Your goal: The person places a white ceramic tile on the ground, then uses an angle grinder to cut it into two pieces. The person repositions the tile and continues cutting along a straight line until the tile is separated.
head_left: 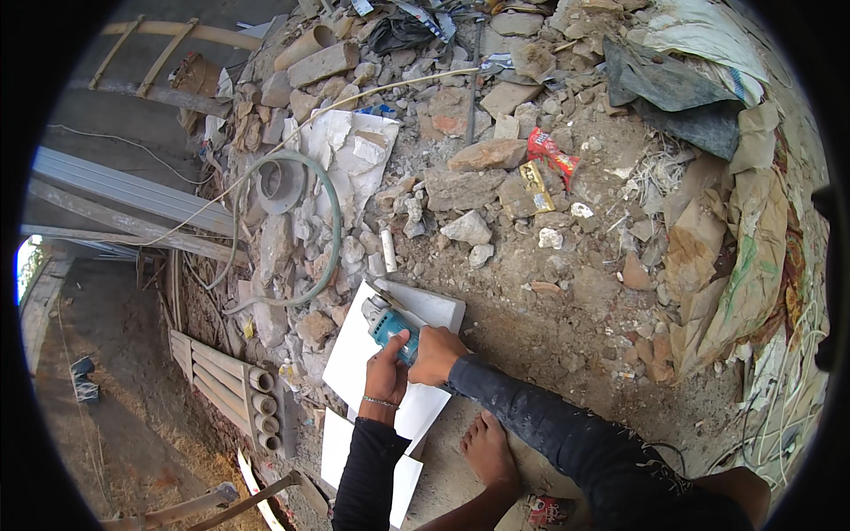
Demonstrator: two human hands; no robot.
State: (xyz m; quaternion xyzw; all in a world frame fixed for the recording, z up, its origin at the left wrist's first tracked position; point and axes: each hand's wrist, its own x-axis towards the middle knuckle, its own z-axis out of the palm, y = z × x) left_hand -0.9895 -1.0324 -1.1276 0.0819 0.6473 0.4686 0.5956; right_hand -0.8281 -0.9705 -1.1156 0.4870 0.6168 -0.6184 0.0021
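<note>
Both my hands are closed around a teal angle grinder [386, 324] with a grey metal head. My left hand [384, 375] grips its body from the left side. My right hand [436, 356] wraps the rear of the body, hiding much of it. The grinder is over a white tile [347, 357], its head near the tile's upper end; whether the disc touches the tile cannot be made out. A pale slab [436, 303] shows at the tile's far right edge. Nearer me, more white tile pieces [406, 482] lie partly behind my left sleeve.
A bare foot [489, 450] stands just right of the tiles. Rubble and stones [465, 188] spread beyond, with a looped green hose [333, 221] at left. Bundled pipes [263, 404] stand at lower left. Torn sacks [739, 252] and loose cables [788, 420] lie along the right.
</note>
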